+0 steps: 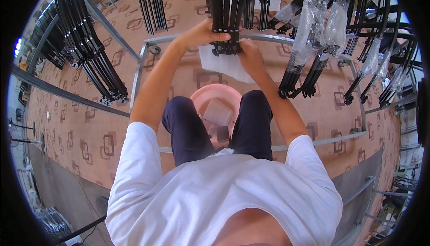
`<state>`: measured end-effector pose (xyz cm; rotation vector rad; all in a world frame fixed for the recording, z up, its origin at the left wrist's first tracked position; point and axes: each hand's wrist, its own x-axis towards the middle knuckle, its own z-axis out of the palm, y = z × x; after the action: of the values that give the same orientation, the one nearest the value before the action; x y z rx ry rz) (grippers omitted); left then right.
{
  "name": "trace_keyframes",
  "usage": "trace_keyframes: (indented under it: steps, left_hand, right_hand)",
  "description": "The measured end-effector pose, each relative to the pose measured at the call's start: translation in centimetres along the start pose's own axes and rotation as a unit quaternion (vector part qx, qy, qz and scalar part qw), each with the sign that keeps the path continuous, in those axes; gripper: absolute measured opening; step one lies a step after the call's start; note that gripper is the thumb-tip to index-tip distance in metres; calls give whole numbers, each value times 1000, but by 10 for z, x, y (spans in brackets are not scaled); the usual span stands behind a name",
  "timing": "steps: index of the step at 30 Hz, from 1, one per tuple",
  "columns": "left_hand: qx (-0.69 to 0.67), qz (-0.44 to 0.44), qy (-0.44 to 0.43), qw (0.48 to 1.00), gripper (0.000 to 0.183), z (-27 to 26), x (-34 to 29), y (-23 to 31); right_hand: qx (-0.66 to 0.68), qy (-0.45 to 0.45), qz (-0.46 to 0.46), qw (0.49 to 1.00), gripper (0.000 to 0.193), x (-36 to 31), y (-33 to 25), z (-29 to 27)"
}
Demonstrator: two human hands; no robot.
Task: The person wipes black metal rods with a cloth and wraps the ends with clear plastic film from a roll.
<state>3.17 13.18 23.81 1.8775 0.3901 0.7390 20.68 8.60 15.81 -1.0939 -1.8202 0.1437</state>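
In front of me hangs a bundle of long black strips with small dark fittings at its lower end. My left hand grips that end from the left, its thumb laid across the front. From the right, my right hand pinches the lower edge of the same bundle; some of its fingertips are hidden behind it. Below and behind the hands is a white sheet; whether it touches the right hand I cannot tell. Between my knees stands a pink basin with a pale block and a dark block in it.
More black bundles hang at the left. At the right, bundles partly wrapped in clear plastic hang close to my right forearm. A grey metal frame on castors surrounds my seat on the patterned carpet.
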Motion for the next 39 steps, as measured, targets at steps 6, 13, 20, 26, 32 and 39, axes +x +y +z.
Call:
trace_keyframes:
  steps: [6, 13, 20, 26, 32, 39]
  left_hand:
    - [-9, -3, -14, 1000, 47, 0, -5, 8]
    - [-6, -95, -30, 995, 44, -3, -23, -16]
    - [16, -131, -48, 990, 67, -2, -25, -8]
    - [297, -218, -85, 926, 37, -2, -20, 9]
    - [349, -122, -37, 928, 20, 6, -28, 17]
    - [311, -65, 119, 941, 23, 36, -34, 25]
  right_hand:
    - [54, 74, -11, 996, 14, -10, 9, 10]
    - [127, -54, 64, 988, 6, 3, 17, -13]
    - [219, -98, 47, 970, 12, 24, 3, -36]
    - [197, 12, 61, 978, 21, 16, -11, -30]
    - [240, -17, 46, 970, 37, 15, 37, -10]
    - [253, 146, 88, 952, 20, 5, -13, -17]
